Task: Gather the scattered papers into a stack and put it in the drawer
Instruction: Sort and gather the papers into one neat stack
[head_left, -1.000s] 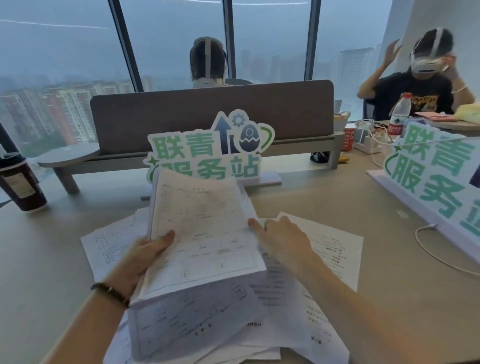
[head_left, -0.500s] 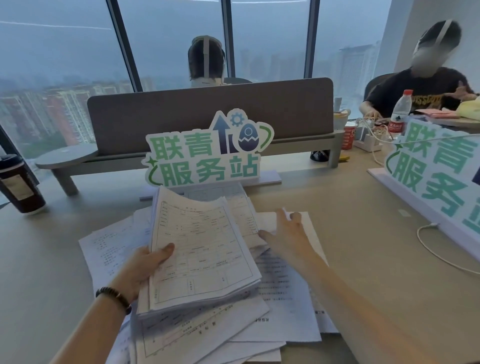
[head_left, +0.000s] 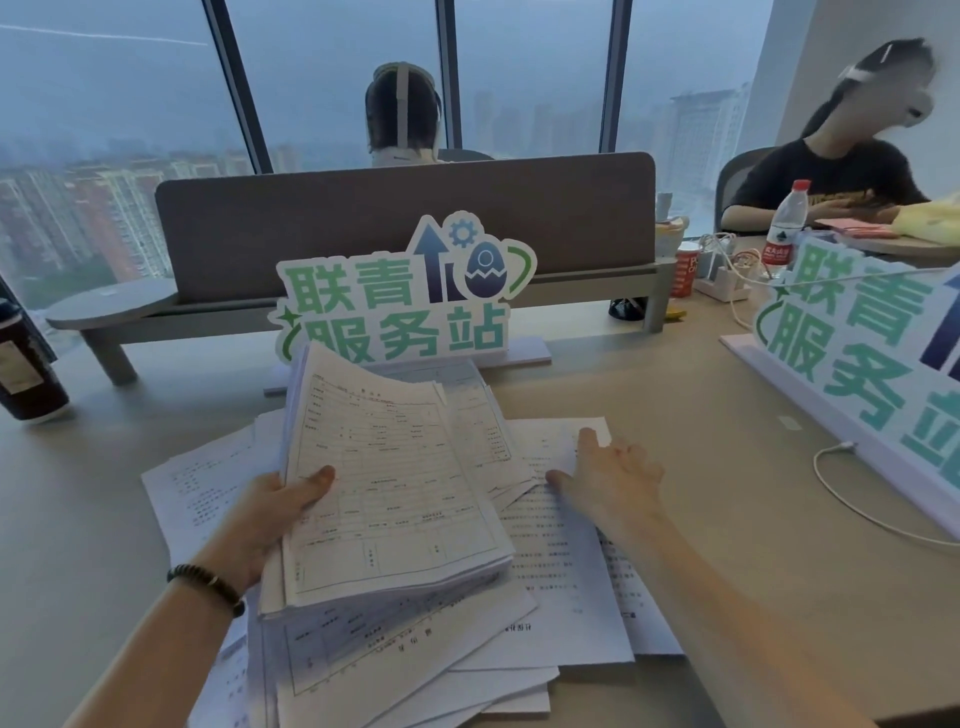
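Papers (head_left: 561, 571) lay fanned in a loose, overlapping heap on the desk (head_left: 727, 467), directly in front of the person. The left hand (head_left: 265, 519) gripped a thick stack (head_left: 384, 493) by its left edge, thumb pressed on the top sheet and fingers hidden beneath, so that the stack was raised off the heap and tilted, its far end curling upward. A dark bead bracelet (head_left: 208, 582) circled that wrist. The right hand (head_left: 613, 478) rested flat and open on the loose sheets just right of the stack, fingers spread, holding nothing. More sheets stuck out from under the stack on the left and toward the near edge of the desk.

Behind the heap stood a green-and-white sign (head_left: 400, 296) on a white base, and a second similar sign (head_left: 857, 364) stood at the right with a white cable (head_left: 852, 499) trailing beside it. A dark cup (head_left: 26, 374) sat at the far left. A water bottle (head_left: 787, 228) stood at the far right, near a seated person in a black shirt. No drawer could be seen.
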